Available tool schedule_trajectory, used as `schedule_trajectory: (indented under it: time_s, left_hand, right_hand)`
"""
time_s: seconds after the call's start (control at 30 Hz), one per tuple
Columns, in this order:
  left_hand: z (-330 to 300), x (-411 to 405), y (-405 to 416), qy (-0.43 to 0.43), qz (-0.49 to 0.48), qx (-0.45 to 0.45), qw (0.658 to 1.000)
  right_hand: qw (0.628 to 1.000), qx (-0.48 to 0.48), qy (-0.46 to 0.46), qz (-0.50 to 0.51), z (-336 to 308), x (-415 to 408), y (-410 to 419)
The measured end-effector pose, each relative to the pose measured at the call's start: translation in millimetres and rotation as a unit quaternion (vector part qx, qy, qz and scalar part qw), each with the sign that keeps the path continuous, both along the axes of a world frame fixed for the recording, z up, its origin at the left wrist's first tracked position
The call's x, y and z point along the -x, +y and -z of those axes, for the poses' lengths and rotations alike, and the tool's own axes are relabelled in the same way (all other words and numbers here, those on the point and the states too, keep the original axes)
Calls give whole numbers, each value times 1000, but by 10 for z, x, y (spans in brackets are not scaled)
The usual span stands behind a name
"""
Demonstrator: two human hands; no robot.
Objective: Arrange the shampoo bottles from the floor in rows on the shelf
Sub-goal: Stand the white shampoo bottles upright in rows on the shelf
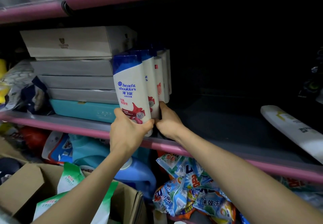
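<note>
Several white shampoo bottles with blue caps stand upright in a row running front to back on the pink-edged shelf (201,124). The front shampoo bottle (130,87) is at the shelf's front edge. My left hand (127,132) grips its base from the left and front. My right hand (168,120) is curled against the right side of the second bottle (151,83), behind the front one. The bottles further back (165,76) are mostly hidden.
Stacked flat grey boxes (73,66) and a teal box (83,110) sit just left of the row. A white bottle (293,129) lies on its side at the shelf's right. Below are a cardboard box (26,185) with bags, a blue jug (138,173) and detergent packets (190,187).
</note>
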State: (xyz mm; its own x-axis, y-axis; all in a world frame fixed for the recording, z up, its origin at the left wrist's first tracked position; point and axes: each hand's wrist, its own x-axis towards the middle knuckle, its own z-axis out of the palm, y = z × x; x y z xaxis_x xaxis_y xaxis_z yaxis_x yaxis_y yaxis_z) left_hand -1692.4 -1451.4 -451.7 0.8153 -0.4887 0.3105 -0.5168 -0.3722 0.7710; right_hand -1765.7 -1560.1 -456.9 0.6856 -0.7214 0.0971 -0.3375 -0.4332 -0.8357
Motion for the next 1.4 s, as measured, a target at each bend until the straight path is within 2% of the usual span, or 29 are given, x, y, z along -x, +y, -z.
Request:
schedule_trajectory:
  time_s: [0.33,0.57,0.73,0.87,1.07,1.2,1.4]
  left_hand:
    - [-76,83,43,32,28,-10,999]
    - [32,162,231,-5,54,-39,998]
    - [-83,175,357,36,76,-49,995]
    - [-153,90,505,82,139,-65,985]
    - [-262,-124,542,144,213,-29,966]
    - [-248,-221,504,177,230,20,957]
    - [-153,-255,524,195,266,44,943]
  right_hand:
    - [999,-5,-11,30,-86,115,46]
    - [991,55,88,81,-113,651,38]
    - [976,127,142,108,-148,892,243]
    - [983,109,99,110,-249,714,480]
    - [997,5,-13,81,-320,261,720]
    - [994,28,-18,102,-351,115,757]
    - [989,59,-22,134,-350,45,762]
